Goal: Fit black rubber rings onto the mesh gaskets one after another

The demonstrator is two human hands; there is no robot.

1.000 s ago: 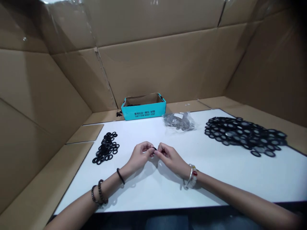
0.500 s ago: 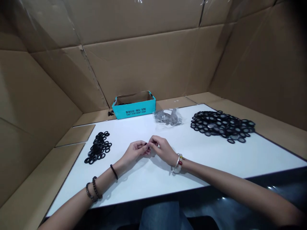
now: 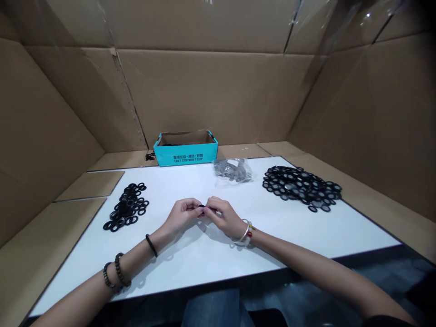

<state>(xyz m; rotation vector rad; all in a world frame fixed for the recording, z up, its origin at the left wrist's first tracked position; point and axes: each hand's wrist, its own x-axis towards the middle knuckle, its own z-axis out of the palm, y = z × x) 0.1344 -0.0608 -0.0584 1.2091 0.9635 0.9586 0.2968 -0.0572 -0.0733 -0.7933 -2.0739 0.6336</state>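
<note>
Above the middle of the white table, my left hand (image 3: 184, 214) and my right hand (image 3: 223, 215) meet at their fingertips. Between them is a small black ring (image 3: 201, 206), pinched by the fingers of both. Most of the ring is covered by the fingers, so I cannot tell whether anything sits inside it. Left of my hands lies a loose pile of black rings (image 3: 127, 206). Over on the right spreads a larger heap of black rings with pale discs in them (image 3: 301, 186).
A turquoise cardboard box (image 3: 185, 154) stands at the back with dark items inside. Beside it lies a clear plastic bag (image 3: 233, 170) of grey discs. A few black rings (image 3: 150, 156) rest left of the box. Cardboard walls (image 3: 204, 95) enclose the table (image 3: 163, 268).
The whole view has shifted slightly. My hands stay together, and the black ring between my fingertips shows a little more than before.
</note>
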